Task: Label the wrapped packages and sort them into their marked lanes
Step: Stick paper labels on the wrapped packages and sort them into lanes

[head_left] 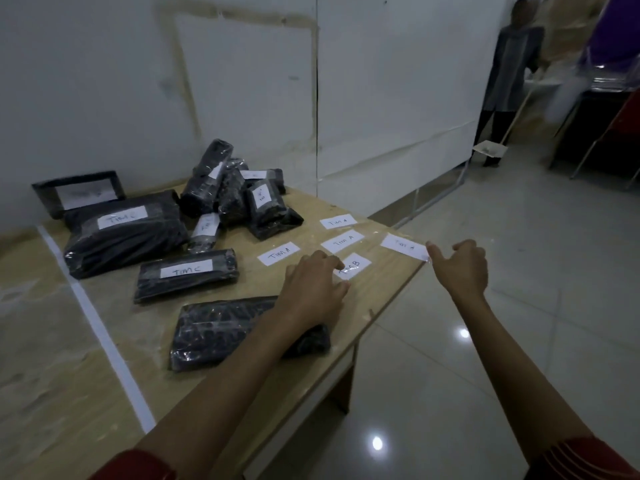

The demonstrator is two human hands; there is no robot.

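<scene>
Packages point(194, 237) lie left of labels point(341, 242) on table point(363, 306).

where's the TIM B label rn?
Head view: the TIM B label lies flat on the table near its right edge, just nearer than the middle TIM A label, its left end under the left hand fingertips.
</scene>
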